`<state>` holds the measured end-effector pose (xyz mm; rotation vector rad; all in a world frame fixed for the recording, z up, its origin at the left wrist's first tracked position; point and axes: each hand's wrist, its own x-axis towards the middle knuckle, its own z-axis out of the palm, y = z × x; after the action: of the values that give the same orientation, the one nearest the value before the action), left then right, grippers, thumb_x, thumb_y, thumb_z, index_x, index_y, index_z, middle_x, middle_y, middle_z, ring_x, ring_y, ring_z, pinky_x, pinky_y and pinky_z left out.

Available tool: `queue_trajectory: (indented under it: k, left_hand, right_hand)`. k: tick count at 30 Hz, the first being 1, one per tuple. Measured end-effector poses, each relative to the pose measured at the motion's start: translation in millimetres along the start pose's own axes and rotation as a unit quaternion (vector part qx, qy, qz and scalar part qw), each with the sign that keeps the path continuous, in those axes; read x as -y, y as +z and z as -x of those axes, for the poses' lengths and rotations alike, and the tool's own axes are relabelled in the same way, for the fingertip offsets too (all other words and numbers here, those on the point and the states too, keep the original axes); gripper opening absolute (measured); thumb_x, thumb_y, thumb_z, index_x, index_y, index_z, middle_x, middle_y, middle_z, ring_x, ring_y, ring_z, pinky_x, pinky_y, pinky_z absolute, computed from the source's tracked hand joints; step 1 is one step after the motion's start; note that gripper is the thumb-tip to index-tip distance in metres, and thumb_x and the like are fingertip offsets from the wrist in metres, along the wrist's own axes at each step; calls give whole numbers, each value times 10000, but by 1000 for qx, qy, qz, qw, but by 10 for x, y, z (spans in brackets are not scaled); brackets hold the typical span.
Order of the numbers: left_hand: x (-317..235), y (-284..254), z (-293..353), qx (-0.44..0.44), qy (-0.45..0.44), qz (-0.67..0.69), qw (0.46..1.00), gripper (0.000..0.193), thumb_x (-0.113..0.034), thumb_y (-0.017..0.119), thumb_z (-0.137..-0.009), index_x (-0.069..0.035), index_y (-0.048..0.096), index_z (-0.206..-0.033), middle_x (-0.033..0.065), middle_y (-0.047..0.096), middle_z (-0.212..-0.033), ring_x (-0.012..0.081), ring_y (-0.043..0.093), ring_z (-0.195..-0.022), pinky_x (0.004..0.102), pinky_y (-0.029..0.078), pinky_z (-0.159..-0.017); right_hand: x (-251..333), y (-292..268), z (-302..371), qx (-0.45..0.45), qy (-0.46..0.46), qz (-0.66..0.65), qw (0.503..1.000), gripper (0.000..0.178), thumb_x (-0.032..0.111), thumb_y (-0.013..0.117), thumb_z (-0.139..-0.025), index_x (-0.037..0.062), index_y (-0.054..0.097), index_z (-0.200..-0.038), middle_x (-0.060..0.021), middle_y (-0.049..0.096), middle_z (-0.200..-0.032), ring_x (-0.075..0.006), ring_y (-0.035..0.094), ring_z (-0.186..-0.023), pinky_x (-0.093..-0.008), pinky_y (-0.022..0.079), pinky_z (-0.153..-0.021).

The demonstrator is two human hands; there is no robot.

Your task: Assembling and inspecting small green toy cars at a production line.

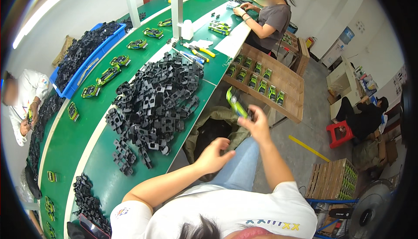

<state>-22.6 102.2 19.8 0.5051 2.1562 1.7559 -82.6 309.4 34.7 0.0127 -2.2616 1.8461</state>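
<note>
My right hand (258,128) is raised in front of me, its fingers closed on the end of a lime-green and black toy car shell (235,103). The shell tilts up and away from the hand, near the wooden tray's closest corner. Lower and to the left, my left hand (214,155) hovers above my lap with loosely bent fingers. A gap shows between its thumb and fingers, and I see nothing in it. Beside it on the green table lies a big heap of black plastic parts (152,104). An open sack (213,130) with dark contents hangs below the table edge.
A wooden tray (296,104) holds rows of green cars. Pliers (204,52) lie past the heap. Several green shells (109,74) line the belt, next to a blue bin (72,89). One co-worker (272,19) works ahead, another (30,95) across the belt. A fan (368,215) stands right.
</note>
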Motion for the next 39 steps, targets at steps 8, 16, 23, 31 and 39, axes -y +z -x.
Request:
queue_trajectory:
  k: [8,16,23,31,39]
  left_hand:
    - [478,-110,-114,200,75,-468,857,486,-326,699,-763,-54,536,-1132,136,594,-981,304,584,-938,421,438,-811]
    - [432,-321,-311,260,24,-348,900,554,-291,672,-790,6,480,-1216,176,578,-1001,345,571,-984,450,443,-850]
    - [468,-398,-333,263,-59,-338,902,564,-288,638,-823,32,454,-1249,201,570,-1024,363,567,-994,456,454,-878]
    - [431,-418,-375,224,-77,-310,921,501,-243,619,-835,38,472,-1223,199,564,-1020,347,580,-952,450,468,-831]
    - [482,-472,-376,199,-91,-299,929,532,-249,600,-849,82,452,-1237,228,580,-953,349,607,-863,383,491,-776]
  right_hand:
    - [-85,164,-2485,-6,-97,313,945,626,346,838,-636,11,587,-1101,-153,681,-923,-252,662,-842,-351,507,-767]
    - [-721,716,-3765,8,-94,329,939,665,394,837,-617,33,594,-1121,-175,647,-1026,-301,605,-996,-381,471,-872]
    - [-864,795,-3949,47,-170,246,953,748,443,819,-640,-2,566,-1186,-202,578,-1188,-313,550,-1109,-396,434,-954]
    - [-691,744,-5002,-32,-121,515,848,630,450,683,-770,208,503,-1323,-166,385,-1427,-332,316,-1348,-462,321,-1067]
    - [-871,964,-5220,0,-39,575,817,616,499,646,-802,317,457,-1359,-191,155,-1537,-398,137,-1416,-527,212,-1105]
